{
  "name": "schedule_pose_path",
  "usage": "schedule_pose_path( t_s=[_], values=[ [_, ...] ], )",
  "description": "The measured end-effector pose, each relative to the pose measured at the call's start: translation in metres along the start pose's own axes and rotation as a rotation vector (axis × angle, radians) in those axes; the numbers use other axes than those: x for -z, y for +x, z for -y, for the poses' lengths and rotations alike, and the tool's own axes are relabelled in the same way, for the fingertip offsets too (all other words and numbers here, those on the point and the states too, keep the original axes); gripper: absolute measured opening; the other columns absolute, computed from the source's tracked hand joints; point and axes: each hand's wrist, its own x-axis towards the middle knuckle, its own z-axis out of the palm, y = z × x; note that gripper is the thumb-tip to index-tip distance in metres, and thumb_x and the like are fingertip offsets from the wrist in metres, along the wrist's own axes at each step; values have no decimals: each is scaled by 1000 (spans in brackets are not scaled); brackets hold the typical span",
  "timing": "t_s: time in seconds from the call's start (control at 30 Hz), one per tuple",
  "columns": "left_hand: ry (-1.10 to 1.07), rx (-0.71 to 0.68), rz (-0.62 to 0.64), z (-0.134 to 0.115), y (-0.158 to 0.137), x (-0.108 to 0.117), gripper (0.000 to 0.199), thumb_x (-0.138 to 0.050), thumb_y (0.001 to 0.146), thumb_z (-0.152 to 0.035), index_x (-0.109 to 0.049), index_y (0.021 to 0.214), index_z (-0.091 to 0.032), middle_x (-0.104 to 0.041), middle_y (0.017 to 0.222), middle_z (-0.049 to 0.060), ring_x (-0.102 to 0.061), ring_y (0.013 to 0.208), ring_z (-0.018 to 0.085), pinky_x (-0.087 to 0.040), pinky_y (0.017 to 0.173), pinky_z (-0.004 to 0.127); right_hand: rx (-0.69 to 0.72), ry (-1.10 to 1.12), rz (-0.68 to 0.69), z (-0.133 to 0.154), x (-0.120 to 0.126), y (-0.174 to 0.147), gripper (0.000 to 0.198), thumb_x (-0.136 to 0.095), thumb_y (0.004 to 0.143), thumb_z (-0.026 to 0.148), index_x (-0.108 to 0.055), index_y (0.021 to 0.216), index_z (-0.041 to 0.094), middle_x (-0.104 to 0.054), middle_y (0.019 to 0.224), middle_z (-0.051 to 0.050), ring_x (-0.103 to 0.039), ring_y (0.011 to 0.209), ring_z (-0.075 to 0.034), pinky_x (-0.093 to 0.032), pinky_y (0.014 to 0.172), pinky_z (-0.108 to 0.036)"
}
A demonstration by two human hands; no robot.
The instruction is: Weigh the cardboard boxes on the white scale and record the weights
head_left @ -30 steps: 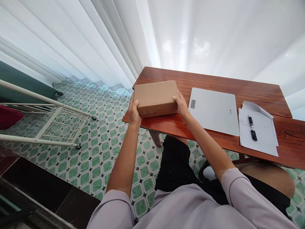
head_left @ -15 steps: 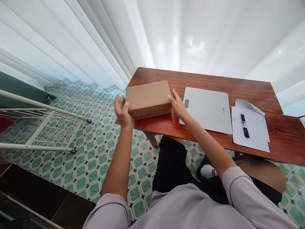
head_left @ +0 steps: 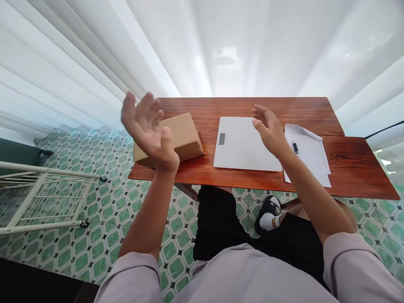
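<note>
Both hands are raised above the table (head_left: pixel 347 160), palms turned inward, fingers spread, each grip released and holding nothing. The left hand (head_left: pixel 148 128) hangs over the near left end of the box (head_left: pixel 176 136), which lies flat at the table's left end, apart from the hand. The right hand (head_left: pixel 268 128) hovers over the right edge of the scale (head_left: pixel 243 145), at the table's middle. Right of the scale lie papers (head_left: pixel 311 153) with a pen (head_left: pixel 296 148) on them.
</note>
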Motion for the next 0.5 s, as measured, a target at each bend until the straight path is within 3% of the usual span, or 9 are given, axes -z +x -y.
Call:
schedule_pose_path(
  t_s=[0.13,0.27,0.33,0.5],
  values=[
    [-108,-140,256,-22,-15,-58,53,-52,96,-32,-39,146,-41,-51,147,-5,-50,138,29,-43,116,51,-33,-127,-88,-13,47,-9,31,-56,94,39,-61,119,23,-63,124,-7,-59,117,-27,-51,100,-47],
    [-175,-283,659,-36,-42,-114,55,-42,97,-28,-34,150,-38,-51,149,0,-49,139,30,-39,119,55,-25,-339,-136,-39,90,-18,14,-57,92,35,-59,94,21,-63,101,-7,-59,92,-23,-49,80,-40],
    [-214,-455,808,-40,-60,-143,57,-42,94,-22,-37,149,-35,-55,146,3,-53,135,26,-43,115,48,12,-468,-117,-55,109,-24,13,-56,90,33,-54,87,21,-59,91,-6,-55,82,-21,-45,75,-39],
    [-269,-984,889,-45,-117,-208,45,-52,93,-21,-54,137,-30,-64,128,5,-57,122,20,-47,99,33,-40,-714,-42,-91,141,-39,17,-59,89,31,-47,84,20,-54,84,-4,-49,73,-19,-36,67,-36]
  ],
)
